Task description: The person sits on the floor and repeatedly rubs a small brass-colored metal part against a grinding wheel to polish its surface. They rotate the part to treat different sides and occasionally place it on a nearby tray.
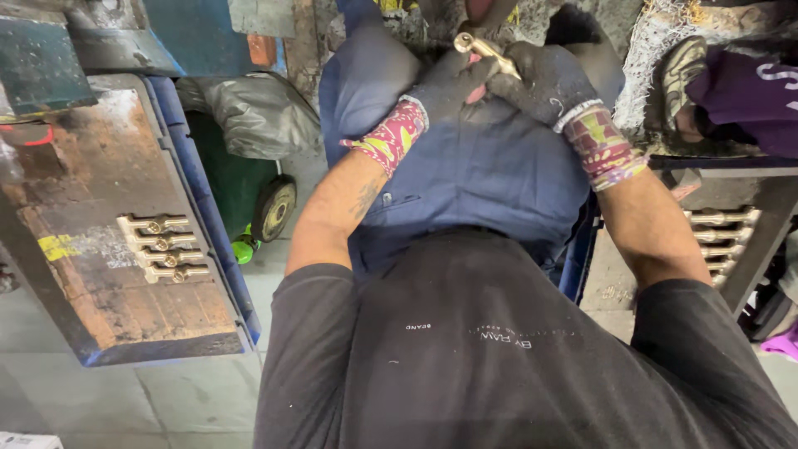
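Up between them, the left hand (pixel 453 83) and right hand (pixel 544 79), both in dark gloves, pinch a brass fitting (pixel 485 51); its far end is cut off. Well left of the left hand, four similar brass pieces (pixel 162 248) lie on a worn bench (pixel 100 183).

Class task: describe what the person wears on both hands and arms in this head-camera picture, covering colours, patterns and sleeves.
Both hands wear dark, grimy work gloves. The left hand has a cuff patterned in pink, yellow and dark red; the right hand has a cuff of pink, green and yellow patches with a pale edge. The forearms are bare. Short black sleeves cover the upper arms, and a faint marking shows on the left forearm.
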